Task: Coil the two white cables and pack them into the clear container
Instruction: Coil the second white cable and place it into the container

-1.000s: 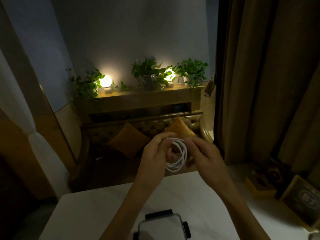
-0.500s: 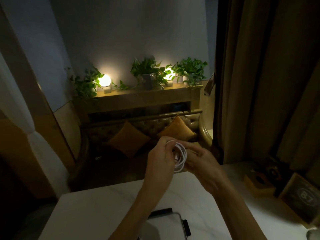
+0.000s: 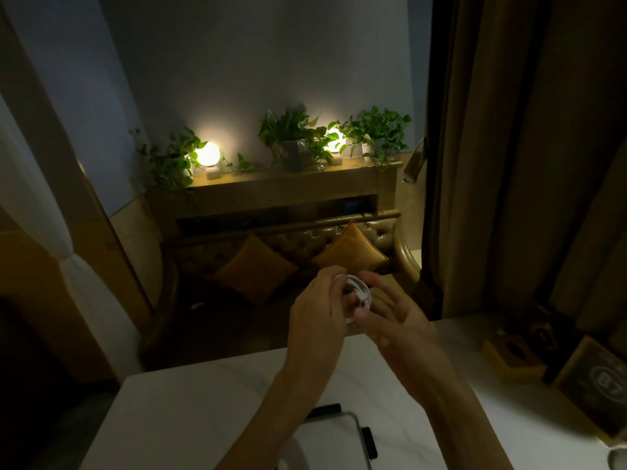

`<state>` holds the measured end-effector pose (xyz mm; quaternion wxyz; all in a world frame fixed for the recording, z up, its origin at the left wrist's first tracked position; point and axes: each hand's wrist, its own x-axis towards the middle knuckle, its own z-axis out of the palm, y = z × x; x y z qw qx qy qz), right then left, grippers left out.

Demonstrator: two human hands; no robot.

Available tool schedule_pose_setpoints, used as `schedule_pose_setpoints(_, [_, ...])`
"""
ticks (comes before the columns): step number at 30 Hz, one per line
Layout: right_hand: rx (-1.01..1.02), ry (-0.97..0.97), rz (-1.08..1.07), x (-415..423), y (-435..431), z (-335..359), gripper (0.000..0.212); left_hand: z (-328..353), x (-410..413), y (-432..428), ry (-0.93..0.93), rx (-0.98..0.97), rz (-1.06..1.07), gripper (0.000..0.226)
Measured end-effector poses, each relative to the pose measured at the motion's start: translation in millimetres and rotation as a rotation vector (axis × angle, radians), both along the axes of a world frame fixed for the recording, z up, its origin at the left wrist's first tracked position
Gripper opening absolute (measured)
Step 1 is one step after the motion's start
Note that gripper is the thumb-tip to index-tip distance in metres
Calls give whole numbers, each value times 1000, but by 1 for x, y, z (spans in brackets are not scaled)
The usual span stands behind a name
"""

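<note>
White cable [image 3: 360,293], wound into a small coil, hangs above the white table's [image 3: 186,418] far edge, pinched in the left hand's [image 3: 315,320] curled fingers. The right hand [image 3: 397,320], fingers loosely spread, touches the loops with its thumb. The clear container [image 3: 332,442] sits on the table, nearer the person.

Dim room; two lamps [image 3: 207,153] glow warm; hands [image 3: 359,313] motion-blurred.

Left forearm [image 3: 271,418] and right forearm [image 3: 451,401] are bare and angle up to meet mid-frame. Left hand [image 3: 317,313]: back to camera, fingers curled round a small coiled white cable [image 3: 359,295]. Right hand [image 3: 397,320]: palm turned leftward, fingers loosely spread and blurred, thumb at the coil's lower edge; grip unclear.
</note>
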<state>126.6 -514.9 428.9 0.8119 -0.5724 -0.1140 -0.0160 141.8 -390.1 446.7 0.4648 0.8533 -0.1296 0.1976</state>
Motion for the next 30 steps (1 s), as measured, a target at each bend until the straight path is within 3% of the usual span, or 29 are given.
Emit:
schedule_pose_setpoints(1, [-72, -69, -103, -1, 3, 1, 43, -1, -2, -1, 10, -48, -19, 57])
schedule_pose_setpoints(4, [-229, -279, -344, -3, 14, 0, 33, 0, -6, -4, 1, -203, -35, 25])
schedule_pose_setpoints(9, [-518, -496, -817, 5, 19, 0, 23, 4, -11, -6, -6, -387, -91, 23])
schedule_pose_setpoints(11, [-511, -511, -908, 7, 22, -1, 20, 3, -12, -8, 3, -436, -68, 21])
schedule_pose_setpoints(14, [-302, -380, -831, 2, 30, 7, 16, 3, -13, -8, 24, -509, -52, 18])
schedule_pose_setpoints(17, [-129, -236, -574, -1, 26, 10, 16, 6, -11, -2, 21, -546, -63, 19])
schedule_pose_setpoints(21, [-260, -163, -227, -1, 9, 5, 33, 3, -7, 16, 39, -545, -104, 20])
schedule_pose_setpoints(26, [-559, -157, -176, -4, 8, 14, 51, -5, -4, 22, 110, -496, -185, 24])
schedule_pose_setpoints(30, [-622, -189, -161, 0, 9, 17, 26, -1, -4, 24, 165, -505, -317, 25])
